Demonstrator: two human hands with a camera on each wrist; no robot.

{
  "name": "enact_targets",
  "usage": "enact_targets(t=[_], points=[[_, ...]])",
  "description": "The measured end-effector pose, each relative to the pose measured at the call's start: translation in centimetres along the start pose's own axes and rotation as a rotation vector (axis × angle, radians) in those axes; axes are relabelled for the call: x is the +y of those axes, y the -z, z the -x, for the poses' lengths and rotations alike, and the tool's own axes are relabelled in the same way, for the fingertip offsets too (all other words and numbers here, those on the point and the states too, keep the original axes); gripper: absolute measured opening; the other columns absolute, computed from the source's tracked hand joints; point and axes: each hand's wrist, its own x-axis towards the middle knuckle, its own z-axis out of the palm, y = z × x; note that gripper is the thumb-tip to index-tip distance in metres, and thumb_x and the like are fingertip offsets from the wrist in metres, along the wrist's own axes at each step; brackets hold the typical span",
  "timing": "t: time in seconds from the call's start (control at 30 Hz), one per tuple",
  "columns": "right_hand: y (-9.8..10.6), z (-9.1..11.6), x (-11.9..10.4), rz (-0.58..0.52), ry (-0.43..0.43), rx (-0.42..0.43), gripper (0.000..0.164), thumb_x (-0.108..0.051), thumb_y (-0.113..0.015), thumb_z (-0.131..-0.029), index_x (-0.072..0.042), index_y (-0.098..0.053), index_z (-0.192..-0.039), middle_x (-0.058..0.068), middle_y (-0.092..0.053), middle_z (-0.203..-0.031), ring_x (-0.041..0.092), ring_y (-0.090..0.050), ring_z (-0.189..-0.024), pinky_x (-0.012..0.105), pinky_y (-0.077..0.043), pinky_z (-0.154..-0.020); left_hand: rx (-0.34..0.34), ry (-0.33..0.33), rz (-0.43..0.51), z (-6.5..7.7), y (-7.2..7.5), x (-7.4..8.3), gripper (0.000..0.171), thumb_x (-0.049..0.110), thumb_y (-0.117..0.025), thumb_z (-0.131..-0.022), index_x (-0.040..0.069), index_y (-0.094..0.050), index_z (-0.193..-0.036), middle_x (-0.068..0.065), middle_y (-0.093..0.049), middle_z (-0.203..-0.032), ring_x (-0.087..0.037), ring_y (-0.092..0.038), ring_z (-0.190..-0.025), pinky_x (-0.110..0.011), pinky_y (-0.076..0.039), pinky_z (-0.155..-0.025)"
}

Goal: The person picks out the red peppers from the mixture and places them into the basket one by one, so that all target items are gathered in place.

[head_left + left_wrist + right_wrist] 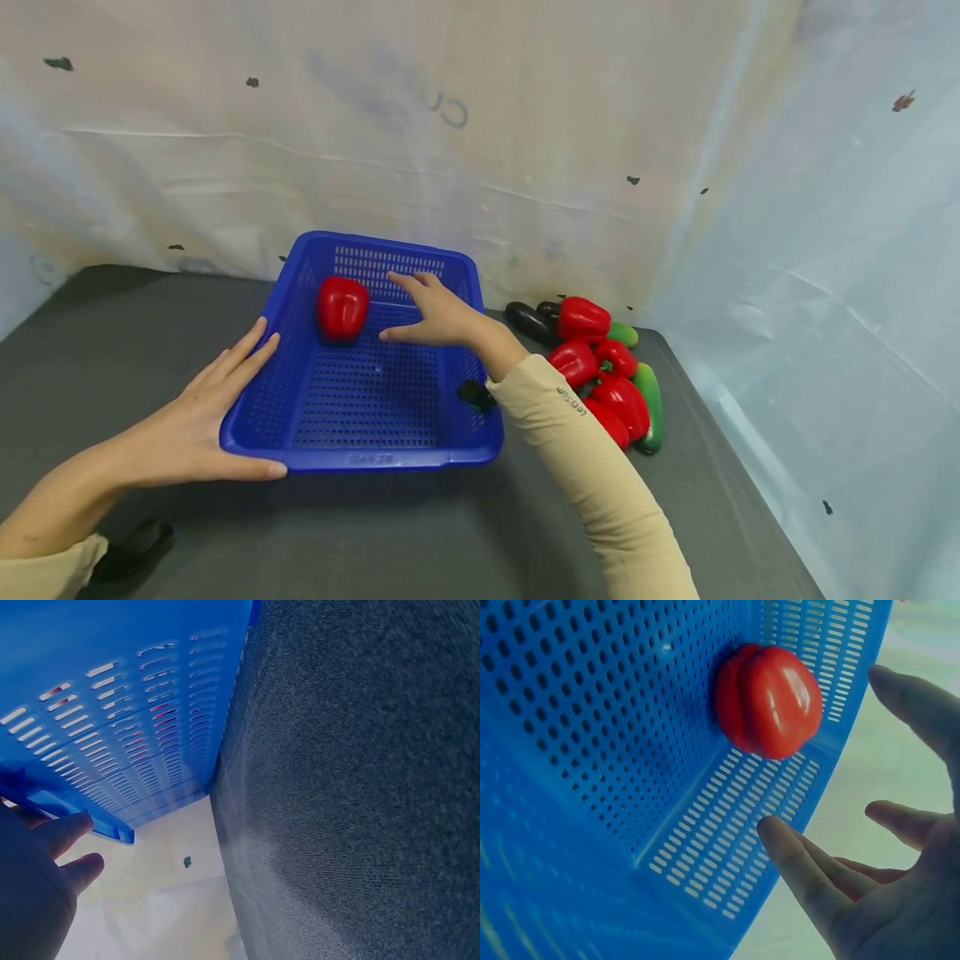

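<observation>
My left hand [198, 421], fingers spread, touches the blue basket [360, 459]; my right hand [441, 315], wide and empty, hangs above the red pepper [342, 309] inside, which could roll if I push too hard.

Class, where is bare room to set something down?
Inside the blue basket, in front of its lone pepper; on the tabletop in front of the basket, between the sleeves. Crowded: the basket's right, with red peppers, eggplants and cucumbers.

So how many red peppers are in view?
6: one red pepper in the blue basket; in the group at right, a rear one, left one, middle one, front-right one, and one partly behind the right sleeve. More may be hidden.
</observation>
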Motion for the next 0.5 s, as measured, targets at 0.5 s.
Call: enact_targets(t=[0.5], points=[[1.0,3.0,0.9,-0.006,0.029,0.036,0.087,-0.042,-0.069,-0.086,-0.022,-0.019,-0.155,0.017,-0.013,-0.158,0.029,-0.021,-0.146,0.047,-0.028,-0.115,0.001,-0.005,-0.007,0.0,-0.1,-0.5,0.128,0.036,-0.087,-0.06,0.02,-0.003,-0.156,-0.004,0.011,-0.162,-0.047,0.007,-0.144,-0.069,0.01,-0.108]])
